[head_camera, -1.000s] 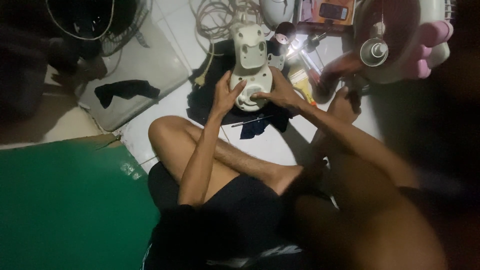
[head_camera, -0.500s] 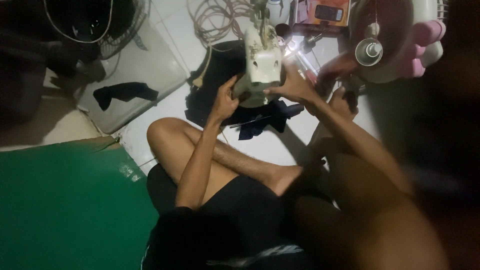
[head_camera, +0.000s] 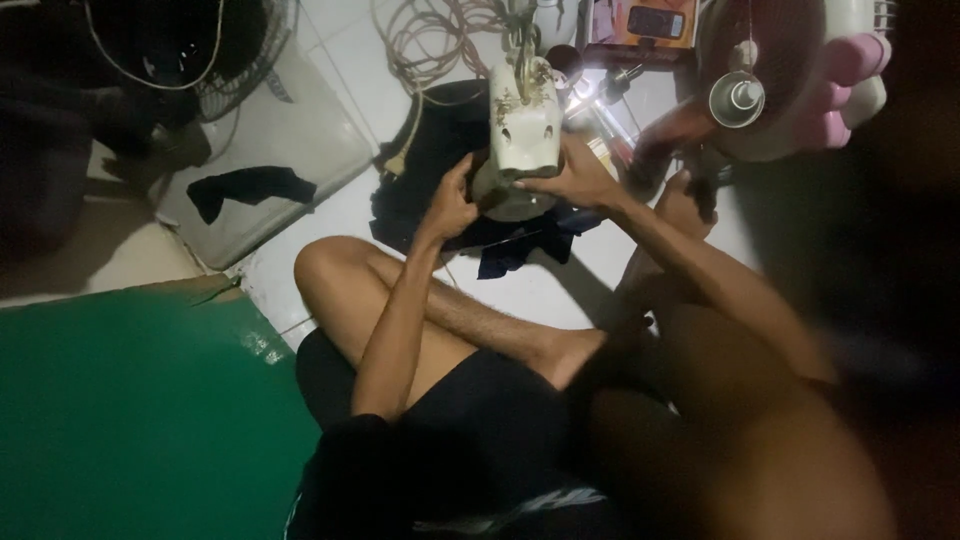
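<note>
I sit cross-legged on a white tiled floor. A cream plastic housing of a small appliance, dusty and with small holes in it, is held up in front of me. My left hand grips its lower left edge. My right hand lies over its lower right side with the fingers wrapped around it. Under the housing lies a dark cloth spread on the floor.
A coiled cord lies at the back. A round fan part with a pink piece stands at the right. A black rag lies on a white panel at the left. A green mat covers the near left.
Both hands have turned and lifted the cream housing, so that its narrow end now points away from me. The view has shifted slightly right.
</note>
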